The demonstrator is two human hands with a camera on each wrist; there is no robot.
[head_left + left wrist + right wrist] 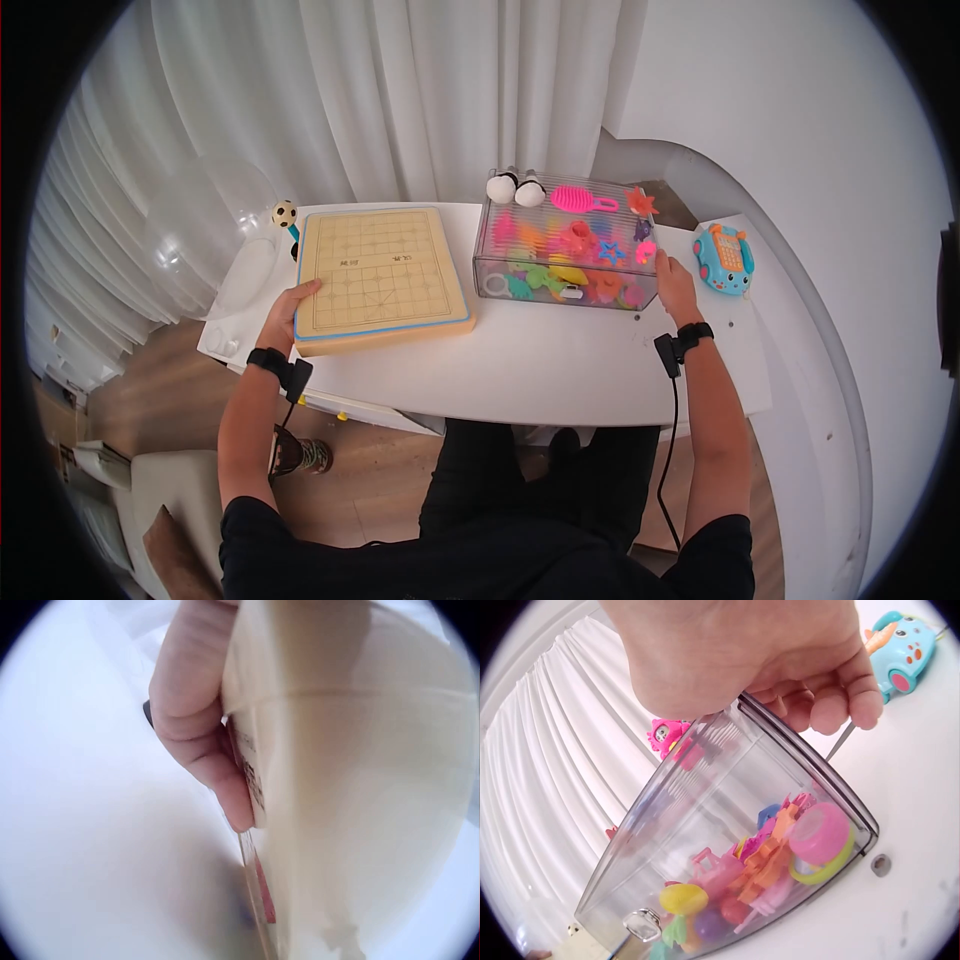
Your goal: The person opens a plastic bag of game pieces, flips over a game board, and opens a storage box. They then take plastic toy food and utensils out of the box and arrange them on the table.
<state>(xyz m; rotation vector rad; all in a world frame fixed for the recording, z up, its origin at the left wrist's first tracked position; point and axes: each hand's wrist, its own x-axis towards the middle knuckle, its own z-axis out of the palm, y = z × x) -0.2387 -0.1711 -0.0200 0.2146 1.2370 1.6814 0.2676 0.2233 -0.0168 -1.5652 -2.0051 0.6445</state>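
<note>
A wooden board box point(382, 265) with a blue edge and a grid on top lies on the left half of the table. My left hand point(288, 315) holds its left side near the front corner; in the left wrist view, fingers of the left hand point(199, 705) curl against the pale box point(367, 787). Beside it, with a gap, stands a clear lidded bin point(560, 262) full of colourful toys, with a pink brush point(573, 199) on top. My right hand point(676, 288) grips its right end; up close, the right hand point(742, 656) curls over the upper edge of the bin point(720, 757).
A blue toy phone point(726, 260) stands right of the bin on the white table point(520, 370). Two white balls point(515, 189) and an orange starfish point(641, 202) lie on the bin's lid. A soccer-ball toy point(285, 214) and a transparent balloon point(210, 230) are at the left.
</note>
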